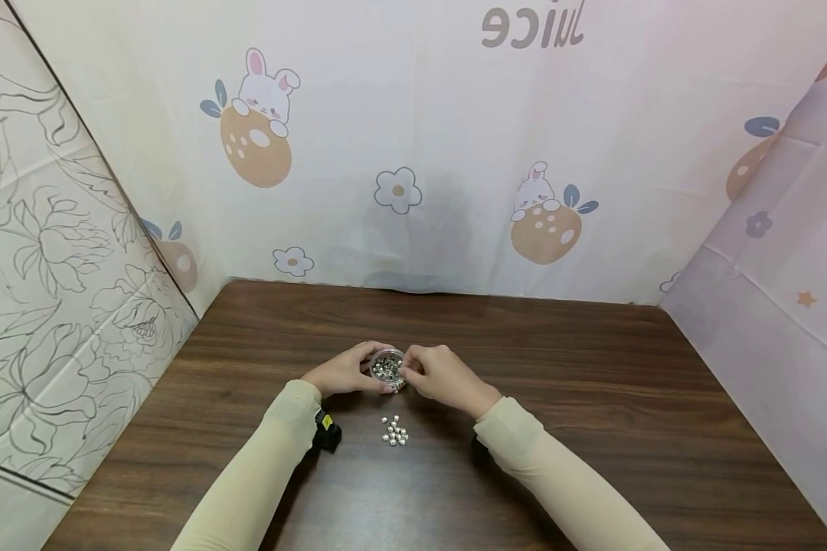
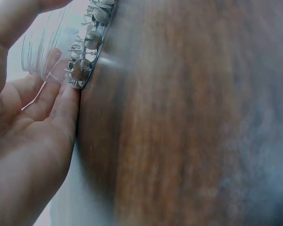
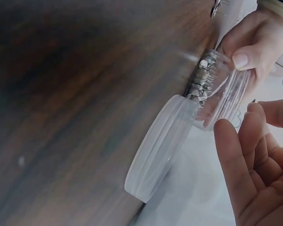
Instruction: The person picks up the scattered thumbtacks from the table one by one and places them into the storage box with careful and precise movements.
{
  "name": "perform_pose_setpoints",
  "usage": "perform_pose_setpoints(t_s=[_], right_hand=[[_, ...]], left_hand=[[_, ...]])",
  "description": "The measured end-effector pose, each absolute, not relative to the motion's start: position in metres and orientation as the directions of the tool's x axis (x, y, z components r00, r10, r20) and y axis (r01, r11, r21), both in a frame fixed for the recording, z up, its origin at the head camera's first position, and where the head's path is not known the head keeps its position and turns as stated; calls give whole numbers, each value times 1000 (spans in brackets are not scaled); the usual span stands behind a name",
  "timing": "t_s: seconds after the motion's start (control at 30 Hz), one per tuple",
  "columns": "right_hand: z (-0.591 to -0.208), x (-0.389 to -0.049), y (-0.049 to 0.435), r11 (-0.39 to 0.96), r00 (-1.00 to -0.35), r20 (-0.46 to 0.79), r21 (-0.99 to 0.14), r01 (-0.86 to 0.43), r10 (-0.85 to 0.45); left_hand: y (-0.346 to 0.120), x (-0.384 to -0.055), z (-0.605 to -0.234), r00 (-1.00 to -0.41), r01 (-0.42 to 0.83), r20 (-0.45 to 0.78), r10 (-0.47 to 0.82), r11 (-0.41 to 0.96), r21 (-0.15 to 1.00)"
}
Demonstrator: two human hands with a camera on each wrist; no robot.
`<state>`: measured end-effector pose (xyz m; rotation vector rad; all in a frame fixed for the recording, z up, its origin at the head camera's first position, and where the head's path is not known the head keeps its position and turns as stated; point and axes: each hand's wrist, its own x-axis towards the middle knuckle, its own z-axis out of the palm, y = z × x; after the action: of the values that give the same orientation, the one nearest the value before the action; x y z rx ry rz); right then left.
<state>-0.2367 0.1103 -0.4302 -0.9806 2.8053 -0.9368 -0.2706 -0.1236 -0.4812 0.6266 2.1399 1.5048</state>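
Observation:
My left hand [image 1: 344,373] curls round a clear round plastic jar [image 2: 47,44], thumb on the near side and fingers on the far side. Inside lie many silver thumbtacks [image 1: 384,366], their points showing through the wall in the left wrist view. At the jar's right rim is my right hand [image 1: 448,376], thumb and forefinger tips together. A tiny dark tip of a thumbtack [image 3: 253,100] sticks out of that pinch in the right wrist view; its head is hidden by the fingers.
A translucent round lid [image 3: 162,148] lies on the table beside the jar. Several loose silver thumbtacks [image 1: 395,432] are grouped on the dark wooden table [image 1: 558,360], nearer the body than the jar. Printed curtains [image 1: 448,229] stand along the back and sides.

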Motion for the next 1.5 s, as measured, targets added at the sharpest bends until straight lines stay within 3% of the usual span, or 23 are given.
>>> perform_pose_setpoints(t_s=[0.5, 0.9, 1.5], right_hand=[[-434, -253, 101, 653, -808, 163, -510, -560, -566], [-435, -249, 102, 687, -832, 89, -520, -507, -547], [-438, -223, 110, 591, -730, 109, -514, -623, -675]], left_hand=[[-123, -269, -478, -798, 111, -103, 594, 313, 943], [-124, -269, -479, -801, 116, -102, 590, 320, 940], [-123, -267, -478, -804, 116, -103, 586, 325, 939]])
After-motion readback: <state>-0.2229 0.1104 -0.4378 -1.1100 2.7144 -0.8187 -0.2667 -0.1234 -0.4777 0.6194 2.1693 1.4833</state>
